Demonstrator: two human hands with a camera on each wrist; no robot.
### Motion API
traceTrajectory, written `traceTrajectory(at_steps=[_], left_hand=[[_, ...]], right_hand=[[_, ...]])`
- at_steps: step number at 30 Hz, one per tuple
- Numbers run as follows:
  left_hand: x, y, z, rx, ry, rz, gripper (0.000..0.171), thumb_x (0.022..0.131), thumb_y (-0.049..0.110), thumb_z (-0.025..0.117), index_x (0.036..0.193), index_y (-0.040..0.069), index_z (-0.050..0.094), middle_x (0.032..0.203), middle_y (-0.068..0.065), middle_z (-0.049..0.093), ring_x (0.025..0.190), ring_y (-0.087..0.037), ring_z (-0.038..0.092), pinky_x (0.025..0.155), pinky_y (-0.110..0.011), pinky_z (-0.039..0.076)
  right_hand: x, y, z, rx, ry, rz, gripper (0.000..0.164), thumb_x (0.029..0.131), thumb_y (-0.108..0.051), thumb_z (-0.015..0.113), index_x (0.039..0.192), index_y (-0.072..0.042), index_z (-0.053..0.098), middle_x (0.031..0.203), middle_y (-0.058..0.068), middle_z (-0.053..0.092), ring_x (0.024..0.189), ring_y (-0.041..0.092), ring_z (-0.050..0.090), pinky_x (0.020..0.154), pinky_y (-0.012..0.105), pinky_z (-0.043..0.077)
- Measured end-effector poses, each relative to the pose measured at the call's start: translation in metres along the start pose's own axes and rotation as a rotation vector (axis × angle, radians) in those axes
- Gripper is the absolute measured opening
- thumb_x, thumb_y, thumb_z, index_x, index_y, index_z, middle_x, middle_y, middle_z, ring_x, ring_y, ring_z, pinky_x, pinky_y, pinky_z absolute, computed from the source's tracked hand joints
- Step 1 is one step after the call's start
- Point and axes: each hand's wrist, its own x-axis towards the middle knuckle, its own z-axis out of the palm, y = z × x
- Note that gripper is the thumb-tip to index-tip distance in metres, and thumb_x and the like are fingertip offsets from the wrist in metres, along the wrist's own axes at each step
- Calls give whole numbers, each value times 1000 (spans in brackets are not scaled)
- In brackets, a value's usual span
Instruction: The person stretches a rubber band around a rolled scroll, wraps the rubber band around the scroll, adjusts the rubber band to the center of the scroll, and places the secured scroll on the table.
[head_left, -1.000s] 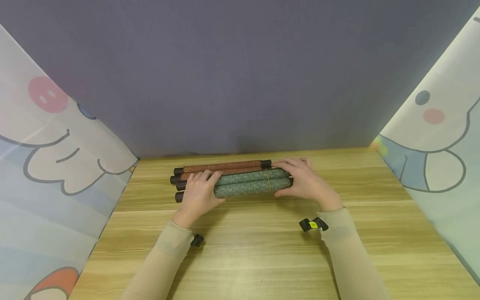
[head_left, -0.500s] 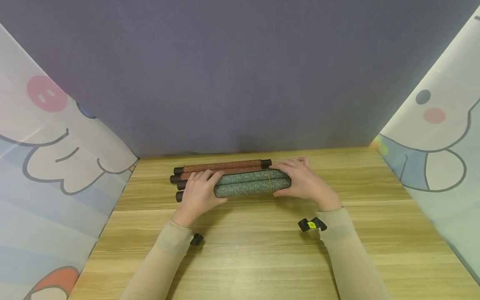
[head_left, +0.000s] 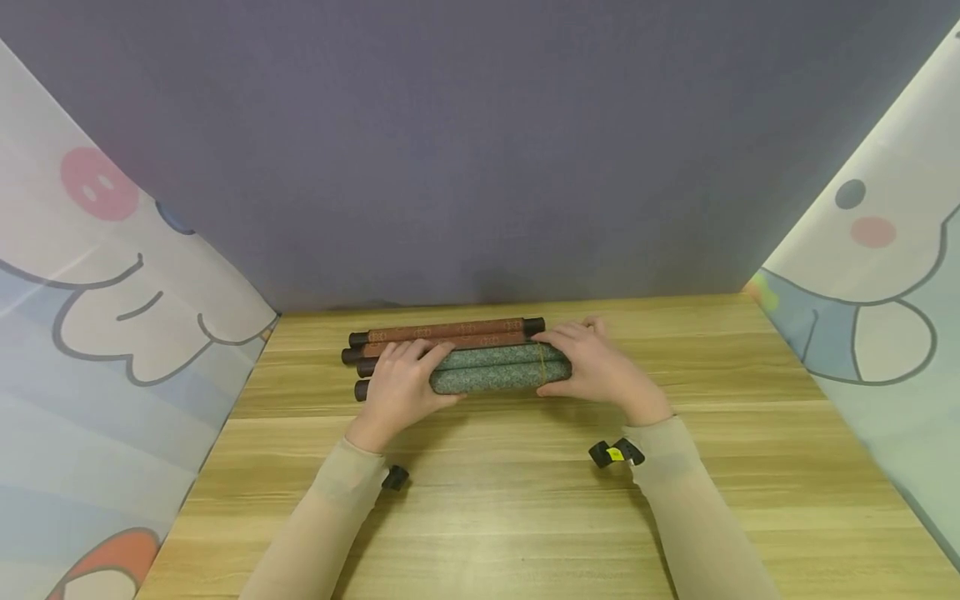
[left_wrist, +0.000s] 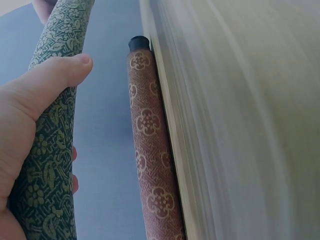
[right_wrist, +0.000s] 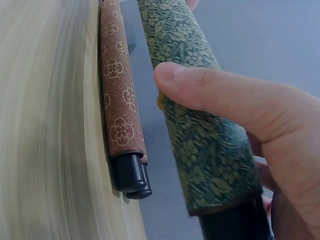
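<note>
The left hand (head_left: 400,385) grips the green rolls (head_left: 487,377) near their left end, the right hand (head_left: 592,362) their right end! Just beyond them, red rolls (head_left: 446,331) lie on the table (head_left: 487,500); should either grip loosen, the green rolls could tip and knock those.

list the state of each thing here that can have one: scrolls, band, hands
two green patterned cylindrical scrolls with dark ends: rolled up, side by side, held above the table
thin yellow band: looped around the green scrolls
two red-brown patterned cylindrical scrolls with black ends: rolled up, lying on the table
left hand: gripping the green scrolls
right hand: gripping their right end
</note>
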Motion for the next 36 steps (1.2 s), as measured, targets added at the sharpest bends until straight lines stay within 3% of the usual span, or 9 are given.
traceTrajectory(at_steps=[6, 11, 16, 25, 36], left_hand=[[1, 8, 0, -31, -13, -20, 90, 62, 50, 108, 136, 13, 75, 113, -14, 76, 99, -38, 73, 91, -58, 58], [2, 12, 0, -34, -21, -24, 89, 61, 49, 108, 136, 13, 76, 114, -15, 76, 101, -38, 74, 91, -59, 59], [2, 11, 1, -31, -17, -27, 89, 61, 49, 108, 135, 13, 76, 113, -14, 76, 99, -37, 74, 90, -57, 59], [1, 9, 1, -49, -30, -37, 89, 60, 46, 109, 135, 13, 76, 115, -14, 75, 102, -37, 73, 93, -58, 58], [0, 7, 3, -62, -18, -39, 89, 61, 47, 108, 136, 12, 76, 113, -13, 76, 97, -36, 73, 90, -55, 60]], right_hand=[[6, -11, 8, -25, 30, -66, 87, 79, -47, 99, 148, -7, 66, 139, 11, 72, 126, 31, 67, 109, 64, 34], [11, -19, 13, -41, 39, -105, 94, 73, -50, 100, 149, -8, 66, 139, 10, 72, 125, 30, 68, 108, 61, 37], [9, -19, 8, -26, 55, -83, 103, 66, -51, 104, 151, -9, 64, 144, 9, 69, 127, 29, 67, 112, 61, 37], [4, -12, 2, -10, 4, -22, 106, 67, -51, 104, 156, -14, 60, 145, 8, 68, 131, 29, 65, 116, 60, 33], [-2, -5, -5, -5, -16, 22, 99, 70, -46, 104, 154, -13, 63, 151, 17, 65, 138, 39, 61, 116, 62, 32]])
